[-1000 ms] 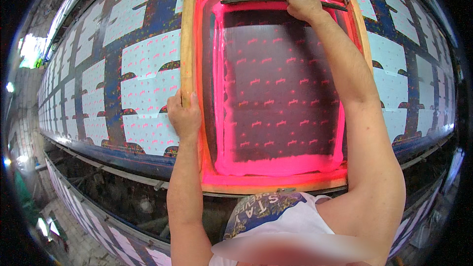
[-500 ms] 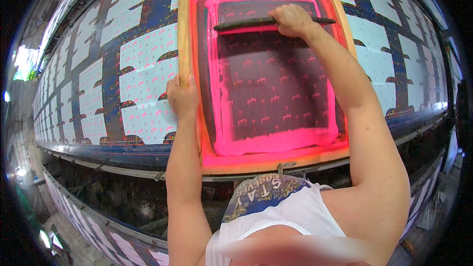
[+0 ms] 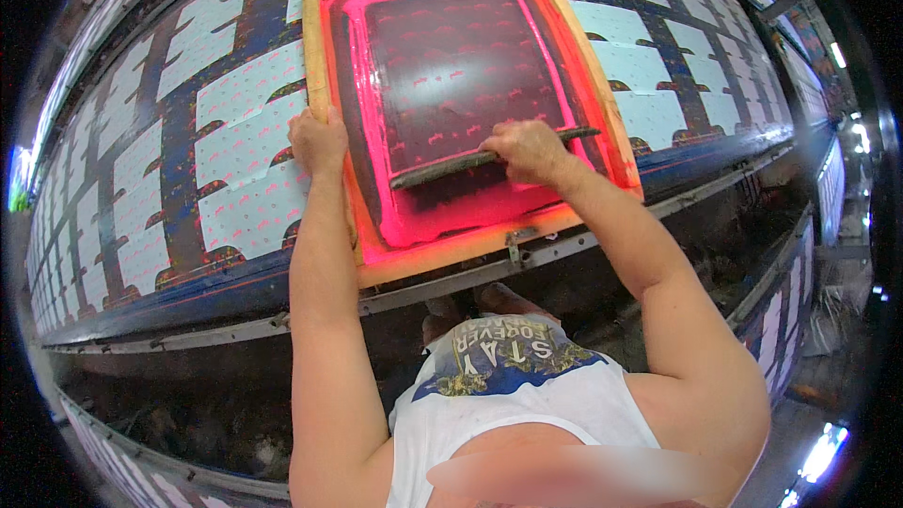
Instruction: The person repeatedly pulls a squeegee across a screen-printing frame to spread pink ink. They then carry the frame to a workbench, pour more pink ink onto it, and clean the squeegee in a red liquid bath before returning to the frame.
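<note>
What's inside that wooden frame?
Inside the wooden frame: a dark screen with pink marks, bright pink paint along its edges, and a dark bar in the right hand. The bar and hand hide part of the screen.

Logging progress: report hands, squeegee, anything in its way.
Left hand gripping left side of frame. Right hand closed on squeegee, across near half of screen. Nothing seen blocking it.

Pale capital lettering (image 3: 515, 339) across the front of the white tank top (image 3: 531, 400)
</note>
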`<state>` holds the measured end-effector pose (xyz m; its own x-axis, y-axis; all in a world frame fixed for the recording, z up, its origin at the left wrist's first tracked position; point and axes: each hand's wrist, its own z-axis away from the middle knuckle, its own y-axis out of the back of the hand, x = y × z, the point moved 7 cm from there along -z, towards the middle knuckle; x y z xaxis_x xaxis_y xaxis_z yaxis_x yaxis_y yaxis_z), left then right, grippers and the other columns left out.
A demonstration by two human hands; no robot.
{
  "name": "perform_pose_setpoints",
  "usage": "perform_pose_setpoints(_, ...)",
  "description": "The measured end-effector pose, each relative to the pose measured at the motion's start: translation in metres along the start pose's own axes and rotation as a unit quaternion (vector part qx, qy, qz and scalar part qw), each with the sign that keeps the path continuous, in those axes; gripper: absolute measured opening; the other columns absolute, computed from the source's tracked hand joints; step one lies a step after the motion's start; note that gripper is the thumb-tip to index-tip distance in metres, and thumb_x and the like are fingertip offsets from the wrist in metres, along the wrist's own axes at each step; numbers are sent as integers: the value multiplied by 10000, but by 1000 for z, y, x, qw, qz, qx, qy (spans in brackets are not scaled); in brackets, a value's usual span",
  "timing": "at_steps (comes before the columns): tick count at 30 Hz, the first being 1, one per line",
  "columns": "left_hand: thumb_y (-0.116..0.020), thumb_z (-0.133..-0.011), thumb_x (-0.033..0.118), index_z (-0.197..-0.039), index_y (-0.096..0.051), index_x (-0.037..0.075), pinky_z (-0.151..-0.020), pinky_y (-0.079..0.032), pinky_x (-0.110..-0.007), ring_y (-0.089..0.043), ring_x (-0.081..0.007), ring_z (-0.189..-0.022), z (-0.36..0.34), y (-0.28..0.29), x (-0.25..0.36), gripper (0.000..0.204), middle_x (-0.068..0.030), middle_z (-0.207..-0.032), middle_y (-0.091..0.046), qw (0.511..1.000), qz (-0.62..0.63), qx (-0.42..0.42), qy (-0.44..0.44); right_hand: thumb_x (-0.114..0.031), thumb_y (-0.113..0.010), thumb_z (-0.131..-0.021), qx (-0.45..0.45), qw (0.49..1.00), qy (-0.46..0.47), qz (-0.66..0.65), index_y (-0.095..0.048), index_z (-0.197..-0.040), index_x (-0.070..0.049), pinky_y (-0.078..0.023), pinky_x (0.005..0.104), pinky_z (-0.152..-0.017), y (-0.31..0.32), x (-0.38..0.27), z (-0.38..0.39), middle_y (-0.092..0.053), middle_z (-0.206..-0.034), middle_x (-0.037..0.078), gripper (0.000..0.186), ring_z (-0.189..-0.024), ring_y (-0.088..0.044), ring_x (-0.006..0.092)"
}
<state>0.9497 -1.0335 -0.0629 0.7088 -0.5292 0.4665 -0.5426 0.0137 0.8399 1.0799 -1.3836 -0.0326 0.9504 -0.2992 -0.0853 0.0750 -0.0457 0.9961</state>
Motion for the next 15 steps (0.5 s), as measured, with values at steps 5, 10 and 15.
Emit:
perform_pose_setpoints(5, -684, -1020, 402, -1328, -686, -8, -1080, -538, -538, -630, -409, -1288, 2, -3, 3, 512, -235, -1287, -687, 999, -23, -22, -4, -74, -796, -733, 21, 1000, -3, -3, -806, -1097, -141, -633, 474, -834, -8, -43, 55, -729, -997, 85, 370, -988, -756, 317)
perform_pose_setpoints(10, -659, -1039, 405, -1308, -687, -4, -1071, -548, -533, -638, -416, -1279, 7, 4, 10, 490, -236, -1293, -689, 999, -53, -10, -7, -132, -845, -707, 74, 997, -12, -16, -785, -1174, -144, -594, 474, -869, -7, -64, 84, -713, -1036, 98, 471, -1006, -720, 331)
perform_pose_setpoints(15, -644, -1050, 411, -1277, -691, -3, -1033, -567, -553, -663, -416, -1244, 10, 5, 18, 474, -236, -1290, -694, 996, -93, 3, -9, -384, -854, -819, 120, 988, 48, -80, -756, -1156, -87, -558, 491, -915, -3, -69, 109, -703, -1074, 136, 460, -1064, -690, 347)
